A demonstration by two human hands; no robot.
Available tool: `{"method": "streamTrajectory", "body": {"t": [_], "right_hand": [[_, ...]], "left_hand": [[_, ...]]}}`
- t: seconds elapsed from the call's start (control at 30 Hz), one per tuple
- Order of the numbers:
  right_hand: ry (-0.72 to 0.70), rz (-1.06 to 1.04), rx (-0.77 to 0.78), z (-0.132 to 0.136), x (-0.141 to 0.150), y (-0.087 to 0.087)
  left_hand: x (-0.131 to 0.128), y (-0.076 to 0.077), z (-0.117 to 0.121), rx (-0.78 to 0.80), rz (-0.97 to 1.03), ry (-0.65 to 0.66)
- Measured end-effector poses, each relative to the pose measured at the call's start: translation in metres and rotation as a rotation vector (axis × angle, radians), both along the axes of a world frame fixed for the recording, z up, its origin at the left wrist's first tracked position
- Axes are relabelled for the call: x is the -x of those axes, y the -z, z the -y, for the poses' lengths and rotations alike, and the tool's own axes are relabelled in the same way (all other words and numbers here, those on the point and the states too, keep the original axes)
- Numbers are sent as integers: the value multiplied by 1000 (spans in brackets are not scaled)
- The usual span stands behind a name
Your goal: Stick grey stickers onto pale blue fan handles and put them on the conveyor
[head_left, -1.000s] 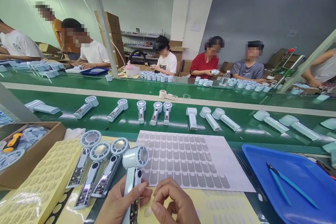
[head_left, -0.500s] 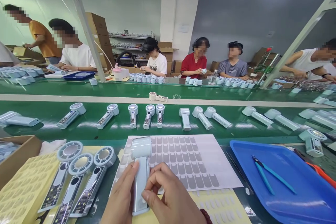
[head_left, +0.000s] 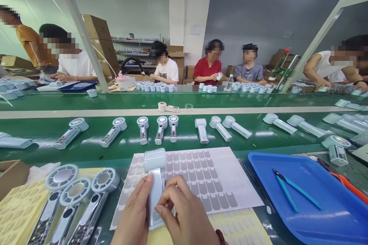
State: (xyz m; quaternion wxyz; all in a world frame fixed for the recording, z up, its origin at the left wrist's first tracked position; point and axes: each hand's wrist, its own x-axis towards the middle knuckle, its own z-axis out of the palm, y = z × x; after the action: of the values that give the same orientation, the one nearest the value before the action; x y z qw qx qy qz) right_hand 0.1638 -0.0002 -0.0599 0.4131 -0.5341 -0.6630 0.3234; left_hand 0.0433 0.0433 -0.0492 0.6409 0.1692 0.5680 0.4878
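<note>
My left hand [head_left: 135,214] grips the handle of a pale blue handheld fan [head_left: 155,176], held back side up over the white sticker sheet [head_left: 201,176]. My right hand [head_left: 186,214] is closed in a pinch, its fingertips pressed against the fan's handle; whether it holds a sticker I cannot make out. Three open fan units [head_left: 76,199] with circuit boards showing lie to the left on a yellow sticker sheet [head_left: 17,210].
A green conveyor belt [head_left: 184,138] carries a row of fans just beyond. A blue tray [head_left: 330,214] with blue tweezers [head_left: 290,189] is at the right. A cardboard box [head_left: 10,172] sits at the left edge. Several people work across the belt.
The fan was turned over from front side to back side and lowered toward the sheet. My view swung right, so the box slid mostly out of sight.
</note>
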Motion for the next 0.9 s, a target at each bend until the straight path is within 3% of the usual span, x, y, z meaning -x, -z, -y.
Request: {"method": "streamTrajectory", "body": {"t": [0.13,0.23,0.33,0.4,0.53,0.67,0.77,0.9], "right_hand": [[158,-278,-133,0,-7,6],[335,-377,1,-5,-10,12],[307,-514,181,-20,-17,20],[302,-527,206,-36,-27,22],[451,-313,195,-81,-65,12],[622,62,234,-135,-98,4],[690,333,283,-165,-108,6],[648,593,269,-180,-104,15]], "left_hand": [[-8,-5,-7,16,83,75],[-20,-1,-12,-49,92,114],[-38,5,-25,-264,-177,254],[-48,7,-43,-400,-424,333],[-52,4,-97,-500,-781,307],[-45,11,-149,-440,-1128,232],[-48,23,-166,-388,-1286,235],[-60,39,-170,-372,-1383,255]]}}
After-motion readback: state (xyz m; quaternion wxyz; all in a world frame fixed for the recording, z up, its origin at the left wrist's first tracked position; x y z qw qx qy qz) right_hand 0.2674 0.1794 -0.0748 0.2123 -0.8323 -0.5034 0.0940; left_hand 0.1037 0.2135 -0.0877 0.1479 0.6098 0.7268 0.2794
